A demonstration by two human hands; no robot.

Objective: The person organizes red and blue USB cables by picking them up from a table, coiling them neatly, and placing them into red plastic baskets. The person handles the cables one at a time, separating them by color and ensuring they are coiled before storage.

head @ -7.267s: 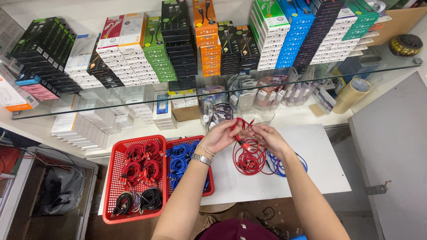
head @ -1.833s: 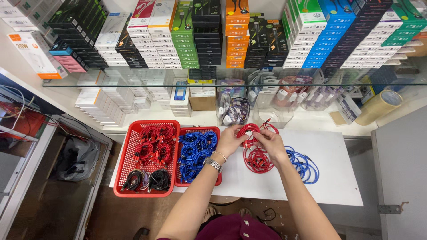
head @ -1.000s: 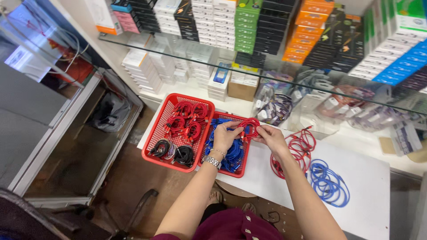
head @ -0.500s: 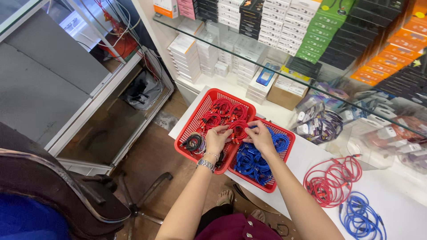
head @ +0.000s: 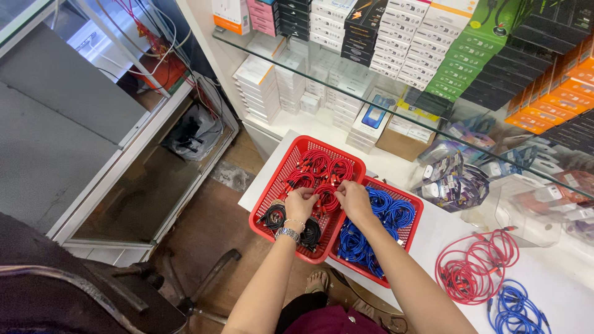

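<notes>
As both hands (head: 328,201) pinch a red coil (head: 326,199) over the red basket (head: 267,199), placing is underway; next needs fingers released.

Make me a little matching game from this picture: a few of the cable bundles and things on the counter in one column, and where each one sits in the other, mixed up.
Things
1. coiled red cable bundles
2. coiled blue cable bundles
3. loose red cables
4. coiled black cable bundles

Places
A. spread on the white counter, outside the baskets
B. in the right-hand red basket
C. near corner of the left-hand red basket, by the left hand
D. far part of the left-hand red basket

Pairs: 1-D, 2-B, 3-A, 4-C. The right hand is over the edge between the two baskets.
</notes>
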